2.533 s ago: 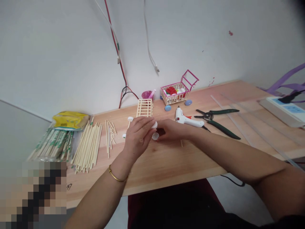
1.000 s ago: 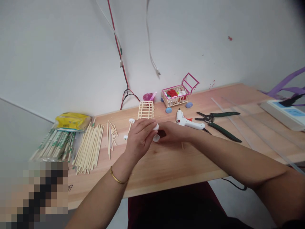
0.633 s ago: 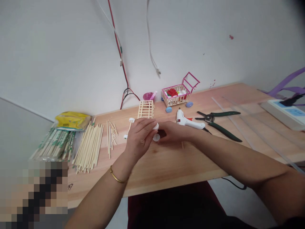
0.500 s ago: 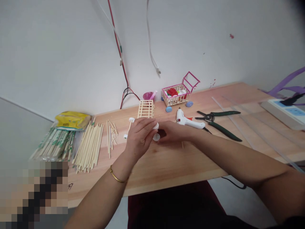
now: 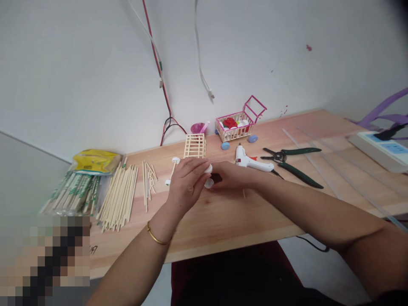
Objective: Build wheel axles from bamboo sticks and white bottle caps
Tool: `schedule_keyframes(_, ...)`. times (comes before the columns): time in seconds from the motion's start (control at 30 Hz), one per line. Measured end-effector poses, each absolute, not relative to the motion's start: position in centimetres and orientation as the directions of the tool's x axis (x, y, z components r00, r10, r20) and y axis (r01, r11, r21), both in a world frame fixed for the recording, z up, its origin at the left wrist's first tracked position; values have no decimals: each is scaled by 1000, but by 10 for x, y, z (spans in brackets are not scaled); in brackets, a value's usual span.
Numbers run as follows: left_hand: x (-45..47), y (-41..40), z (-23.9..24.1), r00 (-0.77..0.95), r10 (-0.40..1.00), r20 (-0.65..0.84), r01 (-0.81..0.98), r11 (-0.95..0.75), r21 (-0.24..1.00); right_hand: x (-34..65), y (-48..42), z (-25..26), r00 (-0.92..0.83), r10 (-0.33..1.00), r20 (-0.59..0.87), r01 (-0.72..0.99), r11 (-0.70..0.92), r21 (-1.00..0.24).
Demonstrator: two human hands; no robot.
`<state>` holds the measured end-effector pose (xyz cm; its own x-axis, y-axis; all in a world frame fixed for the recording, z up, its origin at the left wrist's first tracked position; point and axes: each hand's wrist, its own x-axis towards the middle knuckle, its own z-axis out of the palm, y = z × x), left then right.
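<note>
My left hand [image 5: 185, 182] and my right hand [image 5: 232, 175] meet over the middle of the wooden table [image 5: 223, 216]. Between their fingertips sit two small white bottle caps [image 5: 208, 176], one above the other. The left fingers curl round the upper cap, the right fingers pinch in from the other side. What joins the caps is hidden by the fingers. A thin stick with white caps on its ends [image 5: 173, 171] lies just left of my left hand.
A white glue gun [image 5: 251, 161] and green-handled pliers [image 5: 293, 163] lie right of the hands. A small stick ladder frame [image 5: 194, 145], a pink stick cart [image 5: 237, 123], loose bamboo sticks [image 5: 119, 195], packed chopsticks [image 5: 72, 193] and a power strip [image 5: 379, 148] are around.
Both hands stay together on the white caps; only slight shifts of the view show.
</note>
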<state>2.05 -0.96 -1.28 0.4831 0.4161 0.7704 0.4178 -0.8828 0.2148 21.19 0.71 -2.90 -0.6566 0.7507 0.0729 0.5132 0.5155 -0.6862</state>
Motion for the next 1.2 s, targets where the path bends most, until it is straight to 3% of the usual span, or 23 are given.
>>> schedule_keyframes(1.2, 21, -11, -12, 488, 415, 768, 405, -887, 222, 213, 7, -32, -666, 742, 77, 514, 532, -673)
